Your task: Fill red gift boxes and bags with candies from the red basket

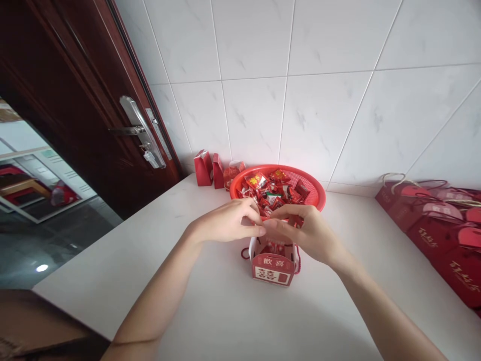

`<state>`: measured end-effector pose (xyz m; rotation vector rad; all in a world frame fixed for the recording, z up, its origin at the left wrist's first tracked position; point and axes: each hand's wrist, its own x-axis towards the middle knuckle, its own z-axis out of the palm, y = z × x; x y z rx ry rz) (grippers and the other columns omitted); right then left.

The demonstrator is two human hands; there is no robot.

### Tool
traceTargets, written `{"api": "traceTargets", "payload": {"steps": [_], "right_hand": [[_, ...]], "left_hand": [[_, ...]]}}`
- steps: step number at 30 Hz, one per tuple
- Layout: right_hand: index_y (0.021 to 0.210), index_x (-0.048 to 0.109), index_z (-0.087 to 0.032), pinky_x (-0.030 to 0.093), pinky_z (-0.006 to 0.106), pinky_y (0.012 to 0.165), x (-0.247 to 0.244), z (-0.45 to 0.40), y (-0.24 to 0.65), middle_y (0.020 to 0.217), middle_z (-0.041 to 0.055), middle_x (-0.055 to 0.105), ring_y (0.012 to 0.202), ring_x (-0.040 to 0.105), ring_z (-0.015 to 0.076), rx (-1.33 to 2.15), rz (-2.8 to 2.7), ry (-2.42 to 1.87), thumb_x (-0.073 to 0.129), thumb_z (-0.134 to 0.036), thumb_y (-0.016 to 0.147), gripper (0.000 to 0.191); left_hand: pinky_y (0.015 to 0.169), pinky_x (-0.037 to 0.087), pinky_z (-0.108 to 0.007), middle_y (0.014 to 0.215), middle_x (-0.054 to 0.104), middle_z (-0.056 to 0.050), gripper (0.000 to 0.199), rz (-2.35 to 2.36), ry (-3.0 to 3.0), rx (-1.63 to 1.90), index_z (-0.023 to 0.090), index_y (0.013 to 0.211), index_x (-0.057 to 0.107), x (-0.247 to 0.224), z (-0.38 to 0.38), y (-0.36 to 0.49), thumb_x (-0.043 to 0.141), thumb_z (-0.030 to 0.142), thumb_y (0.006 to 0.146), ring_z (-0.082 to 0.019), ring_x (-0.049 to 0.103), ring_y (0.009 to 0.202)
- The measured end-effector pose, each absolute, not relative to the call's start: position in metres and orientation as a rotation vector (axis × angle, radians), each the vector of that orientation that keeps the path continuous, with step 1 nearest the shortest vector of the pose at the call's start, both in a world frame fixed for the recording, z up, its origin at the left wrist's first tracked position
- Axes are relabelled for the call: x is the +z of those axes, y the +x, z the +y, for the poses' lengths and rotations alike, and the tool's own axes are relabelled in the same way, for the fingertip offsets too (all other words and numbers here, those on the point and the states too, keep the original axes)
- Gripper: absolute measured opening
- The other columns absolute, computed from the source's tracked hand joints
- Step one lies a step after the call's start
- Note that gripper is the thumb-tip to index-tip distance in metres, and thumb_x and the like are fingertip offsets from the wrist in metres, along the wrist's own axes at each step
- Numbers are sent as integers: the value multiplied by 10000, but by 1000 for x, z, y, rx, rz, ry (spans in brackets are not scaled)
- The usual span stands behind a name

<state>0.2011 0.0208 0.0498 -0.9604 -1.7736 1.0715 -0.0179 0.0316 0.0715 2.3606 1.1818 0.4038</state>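
Note:
A small red and white gift box (273,271) stands on the white table, its top open and red-wrapped sweets inside. Both hands meet over its far side. My left hand (233,220) has thumb and fingers closed together at the box's far upper edge. Opposite it, my right hand (306,230) pinches at the same pale flap, its fingertips close to the left ones. Red cords hang at both sides of the box. Directly behind is a red plastic basket (319,193) of wrapped sweets, partly hidden by the hands.
Small red boxes (203,169) stand by the tiled wall, left of the basket. Many red gift bags (424,233) with rope handles line the table's right side. A dark wooden door (86,75) stands at the left, and a cardboard box (37,321) is at lower left.

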Motion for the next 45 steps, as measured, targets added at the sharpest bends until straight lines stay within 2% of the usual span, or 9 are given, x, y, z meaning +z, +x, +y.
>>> {"api": "traceTargets", "payload": {"steps": [3, 7, 14, 18, 22, 26, 31, 37, 45], "right_hand": [[819, 766, -222, 414, 291, 592, 54, 22, 206, 764, 34, 704, 653, 538, 161, 1004, -1634, -985, 698, -475, 854, 264], [988, 762, -240, 433, 315, 609, 62, 21, 209, 848, 55, 713, 651, 520, 174, 1259, -1329, -866, 606, -535, 834, 367], [1006, 742, -241, 504, 351, 707, 60, 14, 198, 1037, 88, 726, 917, 635, 261, 1422, -1162, -692, 558, -449, 734, 389], [1057, 713, -248, 532, 365, 792, 57, 15, 197, 1031, 70, 724, 970, 639, 256, 1479, -1181, -687, 563, -309, 708, 385], [1104, 705, -266, 530, 359, 843, 56, 18, 202, 1054, 45, 721, 975, 651, 231, 1282, -1314, -744, 624, -313, 824, 295], [946, 708, -230, 543, 336, 763, 58, 19, 210, 934, 43, 730, 816, 667, 201, 1013, -1478, -826, 730, -367, 842, 173], [822, 675, -196, 542, 321, 699, 62, 22, 218, 792, 36, 723, 729, 672, 190, 931, -1663, -838, 708, -306, 846, 117], [889, 711, -204, 488, 276, 622, 50, 23, 213, 824, 17, 735, 692, 627, 154, 812, -2071, -1039, 584, -165, 840, 142], [929, 738, -223, 481, 272, 643, 51, 23, 217, 910, 27, 750, 745, 628, 165, 636, -2110, -1150, 570, -157, 851, 197]], "left_hand": [[756, 469, -289, 984, 635, -43, 167, 1255, 2382, 395, 247, 888, 810, 70, 28, -12, 685, 358, 887, -193, 626, 877], [795, 493, -316, 1034, 682, -50, 225, 1165, 2353, 643, 252, 1020, 790, 66, 23, 3, 716, 419, 888, -202, 636, 898], [682, 474, -289, 837, 703, -29, 226, 1119, 2329, 1057, 181, 765, 710, 47, 9, 39, 811, 378, 808, -177, 631, 769], [626, 435, -274, 678, 631, -5, 258, 1108, 2332, 1128, 181, 625, 623, 46, 8, 41, 659, 222, 878, -141, 562, 659], [569, 375, -258, 601, 525, 18, 317, 1108, 2239, 1143, 179, 565, 540, 56, 13, 32, 553, 173, 882, -118, 472, 599], [598, 390, -265, 613, 553, 6, 349, 1103, 2236, 1022, 173, 568, 561, 68, 15, 19, 545, 225, 913, -130, 496, 631], [727, 456, -289, 882, 695, -27, 267, 1223, 2346, 656, 208, 881, 751, 78, 17, -3, 587, 406, 953, -180, 615, 808], [752, 449, -314, 968, 629, -39, 263, 1394, 2377, 232, 259, 899, 779, 75, 17, -13, 576, 425, 928, -216, 620, 884], [698, 419, -314, 971, 591, -41, 254, 1467, 2308, -27, 260, 1021, 743, 73, 15, -6, 595, 395, 866, -212, 608, 839]]}}
